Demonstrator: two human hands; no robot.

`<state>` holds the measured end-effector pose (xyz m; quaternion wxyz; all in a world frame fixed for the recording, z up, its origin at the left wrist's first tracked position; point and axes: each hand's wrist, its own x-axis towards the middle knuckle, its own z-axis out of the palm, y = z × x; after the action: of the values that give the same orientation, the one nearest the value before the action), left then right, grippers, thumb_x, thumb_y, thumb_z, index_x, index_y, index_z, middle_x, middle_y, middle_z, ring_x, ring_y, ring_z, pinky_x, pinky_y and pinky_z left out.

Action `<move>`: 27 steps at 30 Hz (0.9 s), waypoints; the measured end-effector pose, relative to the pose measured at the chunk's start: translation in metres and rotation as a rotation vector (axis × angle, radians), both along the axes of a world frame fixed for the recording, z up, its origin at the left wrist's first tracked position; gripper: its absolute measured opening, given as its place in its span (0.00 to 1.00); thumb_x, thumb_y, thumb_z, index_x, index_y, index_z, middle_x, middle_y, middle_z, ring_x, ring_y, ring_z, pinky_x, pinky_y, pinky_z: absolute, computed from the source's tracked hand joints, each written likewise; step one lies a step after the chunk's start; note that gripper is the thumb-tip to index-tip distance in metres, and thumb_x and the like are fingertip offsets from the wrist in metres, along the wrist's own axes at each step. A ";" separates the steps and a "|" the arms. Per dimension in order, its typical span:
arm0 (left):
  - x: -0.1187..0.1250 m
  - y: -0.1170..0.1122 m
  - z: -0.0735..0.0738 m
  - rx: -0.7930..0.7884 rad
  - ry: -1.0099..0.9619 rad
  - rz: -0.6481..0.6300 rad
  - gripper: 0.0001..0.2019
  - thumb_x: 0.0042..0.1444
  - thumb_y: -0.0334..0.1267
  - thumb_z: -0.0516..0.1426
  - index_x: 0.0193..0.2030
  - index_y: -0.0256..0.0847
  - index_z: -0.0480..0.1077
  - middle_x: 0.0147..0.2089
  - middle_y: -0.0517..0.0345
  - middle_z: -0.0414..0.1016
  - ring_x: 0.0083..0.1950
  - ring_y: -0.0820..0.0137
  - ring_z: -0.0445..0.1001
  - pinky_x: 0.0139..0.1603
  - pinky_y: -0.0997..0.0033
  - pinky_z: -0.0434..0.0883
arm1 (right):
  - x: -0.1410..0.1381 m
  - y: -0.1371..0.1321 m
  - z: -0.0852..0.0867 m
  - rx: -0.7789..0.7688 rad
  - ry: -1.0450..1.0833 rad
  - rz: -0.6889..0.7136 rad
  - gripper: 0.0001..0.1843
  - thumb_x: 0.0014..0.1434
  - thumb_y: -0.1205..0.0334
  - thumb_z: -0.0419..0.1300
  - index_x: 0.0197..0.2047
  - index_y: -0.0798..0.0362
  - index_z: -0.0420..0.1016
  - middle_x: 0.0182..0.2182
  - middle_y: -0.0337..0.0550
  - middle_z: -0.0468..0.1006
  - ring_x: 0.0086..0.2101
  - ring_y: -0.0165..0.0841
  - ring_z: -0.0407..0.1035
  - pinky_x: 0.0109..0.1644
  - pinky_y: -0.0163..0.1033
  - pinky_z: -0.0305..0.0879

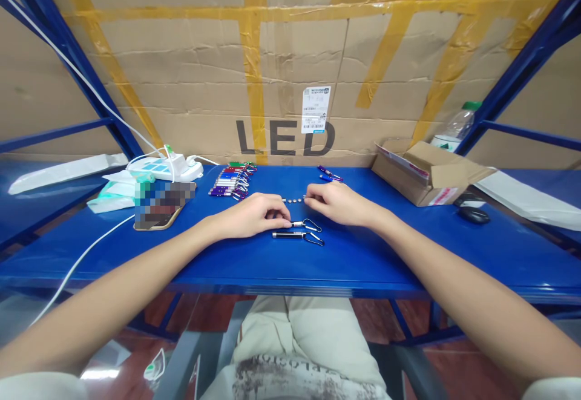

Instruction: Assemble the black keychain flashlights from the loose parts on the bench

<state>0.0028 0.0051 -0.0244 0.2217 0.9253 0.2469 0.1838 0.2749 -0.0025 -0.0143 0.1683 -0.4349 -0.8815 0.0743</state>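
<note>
My left hand (259, 213) is closed at the centre of the blue table, its fingertips on a small keychain flashlight (298, 224) with a carabiner clip; the fingers hide part of its body. Just in front lies a black keychain flashlight (288, 235), its clip pointing right. Between my hands runs a short row of small round metal pieces, like button cells (294, 201). At the right end of that row my right hand (334, 203) has its fingers pinched together. A tiny metallic bit shows at its fingertips, too small to name.
Several coloured keychain flashlights (231, 181) lie lined up behind my left hand; blue and purple ones (330, 173) lie behind my right. At left are a phone (170, 212), a power strip (170, 167) and a cable. An open cardboard box (422, 173) and a black mouse (473, 215) are right.
</note>
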 end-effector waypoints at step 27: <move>0.001 -0.005 0.005 0.064 0.046 0.030 0.13 0.73 0.46 0.59 0.49 0.42 0.82 0.45 0.54 0.79 0.43 0.66 0.78 0.47 0.67 0.72 | 0.006 0.018 -0.025 0.131 -0.065 0.031 0.24 0.76 0.60 0.54 0.71 0.48 0.74 0.64 0.56 0.77 0.61 0.54 0.69 0.67 0.62 0.65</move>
<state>0.0038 0.0000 -0.0190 0.1832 0.9322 0.2596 0.1735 0.2805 0.0157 -0.0392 0.1666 -0.4113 -0.8962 0.0050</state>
